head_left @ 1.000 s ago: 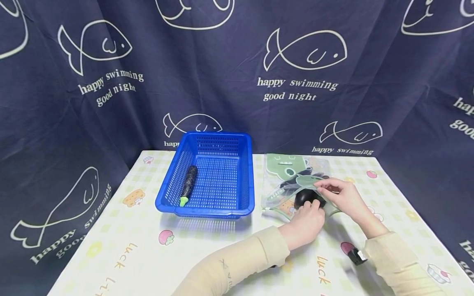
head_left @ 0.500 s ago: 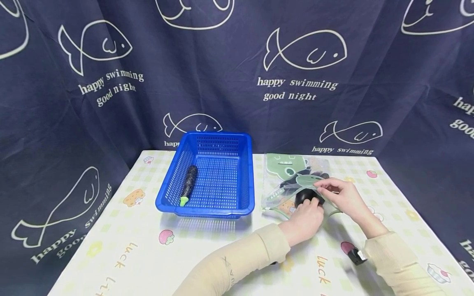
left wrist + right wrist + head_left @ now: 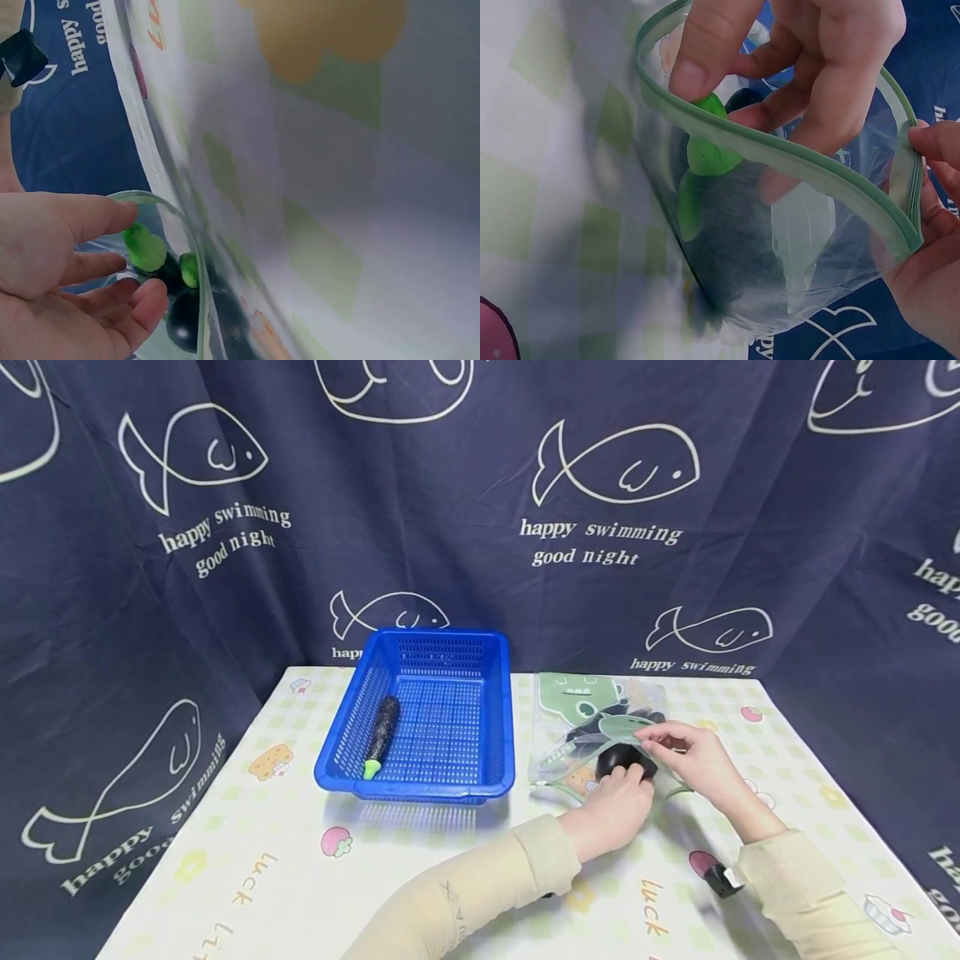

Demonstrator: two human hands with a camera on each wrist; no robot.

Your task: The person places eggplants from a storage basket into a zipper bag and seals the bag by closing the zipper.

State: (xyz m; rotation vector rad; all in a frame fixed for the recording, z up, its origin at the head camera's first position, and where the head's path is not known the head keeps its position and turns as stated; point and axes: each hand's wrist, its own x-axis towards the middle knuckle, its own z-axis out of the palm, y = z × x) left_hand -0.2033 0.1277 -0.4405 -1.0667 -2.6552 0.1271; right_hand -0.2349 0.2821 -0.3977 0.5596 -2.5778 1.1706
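A clear zip bag [image 3: 566, 693] with a green cartoon print lies on the table, its mouth toward me. Several dark eggplants show in it, one round and black [image 3: 621, 762]. My left hand [image 3: 611, 810] reaches into the mouth. In the left wrist view its fingers stand apart around a green stem [image 3: 146, 249], and the round eggplant [image 3: 184, 321] sits lower. In the right wrist view the left thumb touches a green cap [image 3: 711, 154]. My right hand [image 3: 693, 764] pinches the bag's green rim [image 3: 817, 161] at the right corner.
A blue plastic basket [image 3: 416, 788] stands left of the bag. Inside it lies a long dark speckled vegetable [image 3: 383, 731] with a light green end. A black device [image 3: 723, 880] is at the right cuff. A dark blue curtain [image 3: 480, 560] hangs behind the table.
My left hand has drawn back slightly toward the left at the bag's mouth. The right hand keeps its pinch on the rim, and the basket has not moved.
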